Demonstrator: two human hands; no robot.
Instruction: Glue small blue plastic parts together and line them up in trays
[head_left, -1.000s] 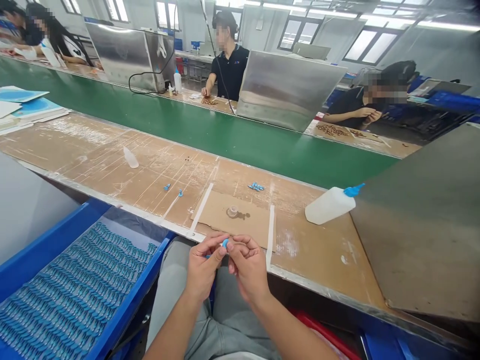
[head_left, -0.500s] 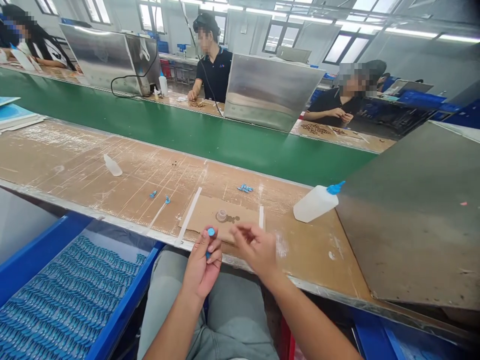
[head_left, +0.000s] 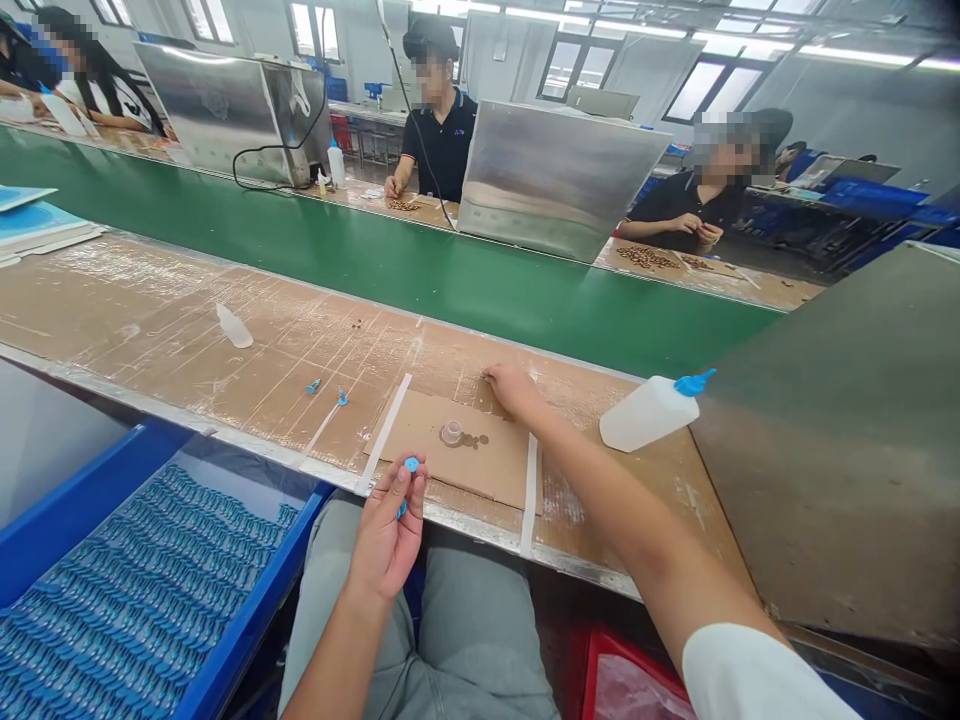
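Observation:
My left hand (head_left: 390, 520) is closed at the bench's front edge around a small blue round-topped piece (head_left: 412, 465). More blue (head_left: 402, 509) shows lower between its fingers. Stretched over the bench, my right hand (head_left: 516, 390) has its fingers bent together and pointing down. It covers the spot where a small pile of blue-and-white pieces lay; what its fingertips hold is hidden. Between the hands lies a cardboard sheet (head_left: 427, 416), with a small clear cup (head_left: 451, 432) and dark round stains on it. Two loose blue pieces, one lying (head_left: 313, 386) and one upright (head_left: 343, 398), are to the left.
A white bottle with a blue nozzle (head_left: 649, 412) leans near a metal panel (head_left: 832, 440) at right. A smaller bottle (head_left: 235, 327) lies at left. A blue tray (head_left: 300, 520) holds rows of blue pieces. Co-workers sit beyond the green belt (head_left: 360, 265).
My right hand has moved from beside my left hand forward to the pile of blue-and-white pieces, now covered. My left hand keeps its blue piece and has shifted slightly left.

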